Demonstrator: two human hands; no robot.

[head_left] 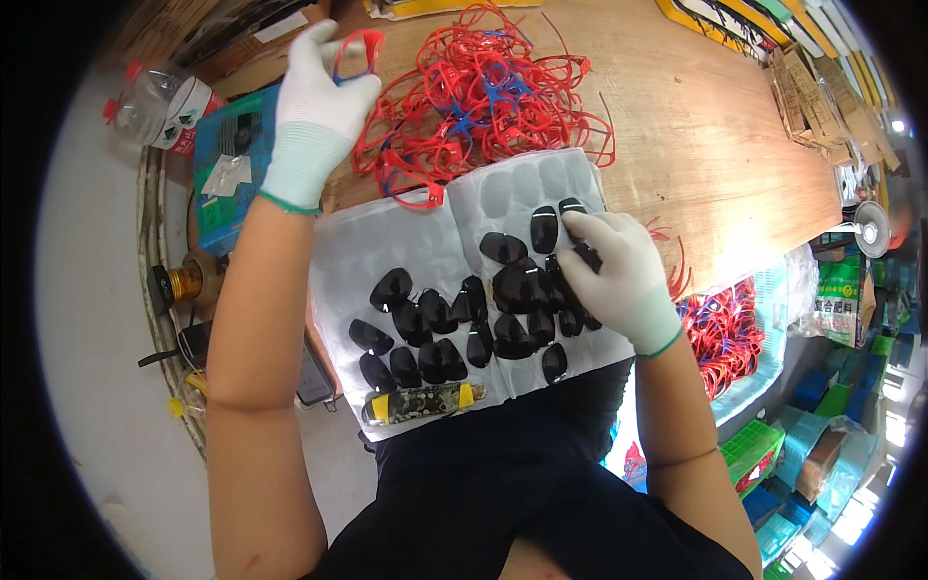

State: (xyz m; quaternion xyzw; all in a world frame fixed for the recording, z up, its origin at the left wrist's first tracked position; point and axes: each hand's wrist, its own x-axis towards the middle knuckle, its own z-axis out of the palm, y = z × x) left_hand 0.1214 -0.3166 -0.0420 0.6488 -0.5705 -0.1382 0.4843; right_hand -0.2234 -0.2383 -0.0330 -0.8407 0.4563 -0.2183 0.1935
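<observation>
One red-and-blue spectacle frame (373, 43), pinched by the gloved left hand (324, 92), is beside a heap of frames (503, 85). Dark lenses (520, 287) lie on white paper (387, 237), the gloved right hand (619, 275) over some; whether it grips one cannot be told.

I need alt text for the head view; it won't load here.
A gloved left hand holds a red-and-blue glasses frame beside a heap of similar frames, while the gloved right hand is over dark lenses on white paper.

Two gloved hands (324, 92) (621, 280), one held frame (373, 46)
</observation>
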